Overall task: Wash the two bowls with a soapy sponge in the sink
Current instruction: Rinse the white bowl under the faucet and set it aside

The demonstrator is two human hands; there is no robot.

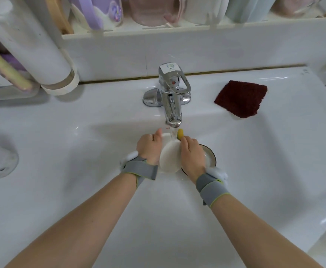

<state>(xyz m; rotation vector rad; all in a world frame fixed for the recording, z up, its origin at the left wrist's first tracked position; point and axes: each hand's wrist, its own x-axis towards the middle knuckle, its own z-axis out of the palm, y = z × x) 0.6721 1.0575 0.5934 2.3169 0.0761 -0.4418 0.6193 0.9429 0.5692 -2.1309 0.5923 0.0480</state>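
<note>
Head camera view, looking down at a white sink (65, 151) with 2 bare forearms reaching in from the bottom edge. Each wrist wears a grey band with a yellow-green trim.

The left hand (148, 149) grips a white bowl (170, 157) by its left rim, fingers curled around the edge. The bowl is tilted on its side, its pale underside facing the camera, held in the middle of the basin directly under the spout.

The right hand (192, 153) holds a yellow sponge (180, 134), fingers wrapped around it, pressing it against the far upper edge of the white bowl. Only the sponge's tip shows above the fingers.

A chrome tap (172, 95) stands at the back of the basin, and a thin stream of water (172, 133) runs from it onto the bowl beside the sponge.

A second bowl with a dark rim (211, 153) lies in the basin just behind the right hand, partly hidden by it.

A dark red cloth (241, 98) lies flat on the sink ledge, to the right of the tap. A white rack (177, 29) of pastel cups and dishes runs along the wall above.
</note>
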